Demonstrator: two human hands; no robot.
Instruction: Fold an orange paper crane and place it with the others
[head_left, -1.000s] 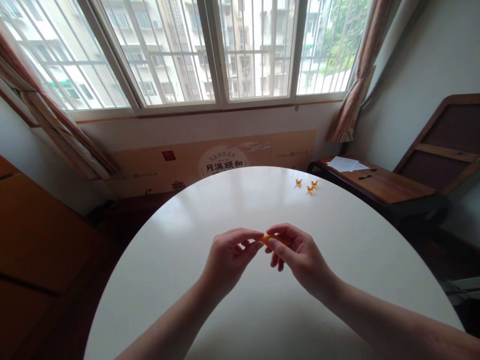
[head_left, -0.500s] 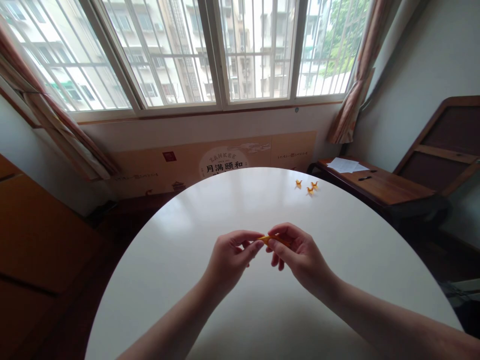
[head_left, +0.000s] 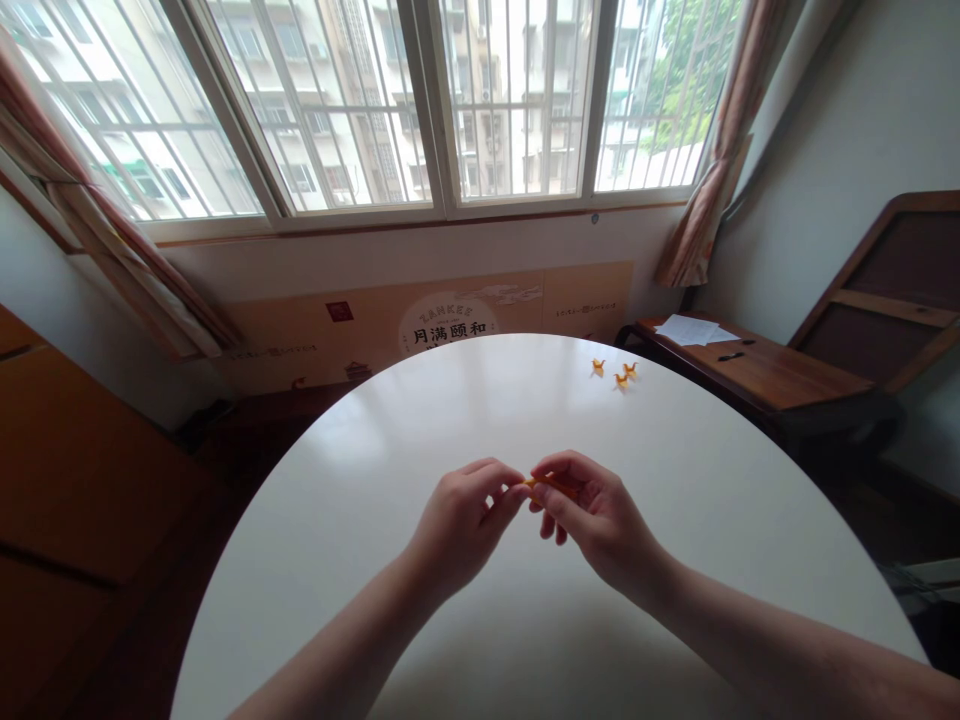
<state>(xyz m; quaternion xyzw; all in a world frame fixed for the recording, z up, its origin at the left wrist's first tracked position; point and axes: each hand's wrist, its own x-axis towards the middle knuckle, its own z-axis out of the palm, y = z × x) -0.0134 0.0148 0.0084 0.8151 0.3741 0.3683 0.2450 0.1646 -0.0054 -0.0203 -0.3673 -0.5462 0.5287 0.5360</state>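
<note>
A small piece of folded orange paper (head_left: 559, 487) is held between my two hands above the white round table (head_left: 337, 600). My left hand (head_left: 469, 515) pinches its left end between thumb and fingertips. Around its right part, the thumb and forefinger of my right hand (head_left: 589, 500) are closed, with the other fingers curled below. My fingers cover much of the paper, so its full shape is hidden. Three little folded orange paper cranes (head_left: 621, 381) stand together near the far right edge of the table.
Beyond the table's right edge is a low wooden table (head_left: 810, 375) bearing white papers (head_left: 694, 330) and a small dark object (head_left: 729, 357). A wooden cabinet (head_left: 90, 450) stands at the left. Barred windows (head_left: 510, 100) with curtains are behind.
My left hand has turned slightly, its fingertips now closer together on the paper's left end. The right hand has barely shifted, and the cranes stay where they were.
</note>
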